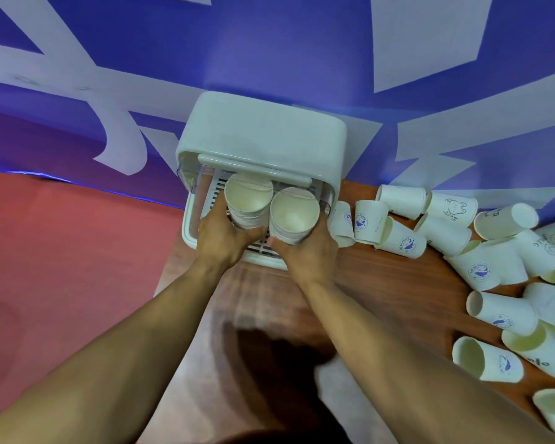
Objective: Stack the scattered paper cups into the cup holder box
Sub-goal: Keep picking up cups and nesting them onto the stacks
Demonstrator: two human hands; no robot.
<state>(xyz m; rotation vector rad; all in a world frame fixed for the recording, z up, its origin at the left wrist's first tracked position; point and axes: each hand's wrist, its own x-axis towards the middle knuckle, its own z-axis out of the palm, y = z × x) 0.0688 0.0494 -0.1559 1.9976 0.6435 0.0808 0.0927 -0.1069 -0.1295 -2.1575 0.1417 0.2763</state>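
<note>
Two stacks of nested paper cups stand upright, mouths up, side by side inside the cup holder box [263, 129]. The box is white, sits at the far left corner of the worktop [382, 283], and has its front open toward you.

- Left stack [249, 203]: your left hand [221, 237] is clamped round its lower part, fingers curled on the far-left side and thumb across the near side.
- Right stack [293, 214]: your right hand [308, 251] grips it the same way, fingers curled round its right side and thumb on the near left.
- The two stacks touch or nearly touch at the rims. Both stand over the slatted tray [215, 187] in the box floor. I can't tell whether the stack bases rest on it.
- Loose cups [494, 270]: many, white with blue prints, mostly on their sides. They are heaped from just beside the box along the far edge and down the right edge of the worktop.
- Behind the box is a blue banner [269, 43] with large white shapes.
- A red floor [61, 235] shows off the worktop's left edge.
</note>
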